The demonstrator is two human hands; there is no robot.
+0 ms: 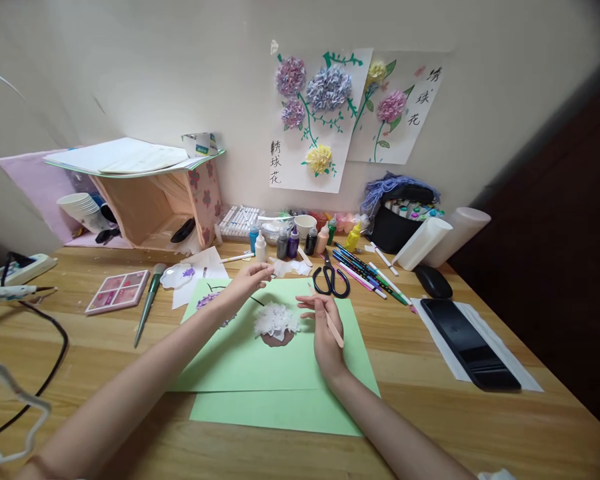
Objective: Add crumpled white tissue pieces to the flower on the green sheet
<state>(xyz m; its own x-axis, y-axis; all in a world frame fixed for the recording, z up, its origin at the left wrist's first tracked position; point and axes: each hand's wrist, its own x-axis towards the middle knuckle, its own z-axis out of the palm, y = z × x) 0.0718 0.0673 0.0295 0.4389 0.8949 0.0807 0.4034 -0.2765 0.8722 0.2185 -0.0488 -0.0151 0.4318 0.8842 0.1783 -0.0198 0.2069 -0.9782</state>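
My right hand (325, 330) holds a flat wooden craft stick (335, 329) beside the thumb, its fingers bent over green paper (325, 373). Just left of those fingers, a ruffled white paper flower (276, 320) is built up on a brownish patch on the sheet. My left hand (250, 280) hovers above the sheet's far edge, fingertips drawn together near white paper scraps (283, 268); whatever is between them is too small to make out. Beneath my left forearm, a purple flower (207, 300) is partly hidden. A second green sheet lies under the first.
Black-handled scissors (331, 280) and several pens (365, 270) lie beyond the paper. Paint bottles (293, 242) line the wall side. At right are a phone (470, 343) and a black mouse (433, 281). A makeup brush (149, 305) and a pink palette (117, 292) sit left.
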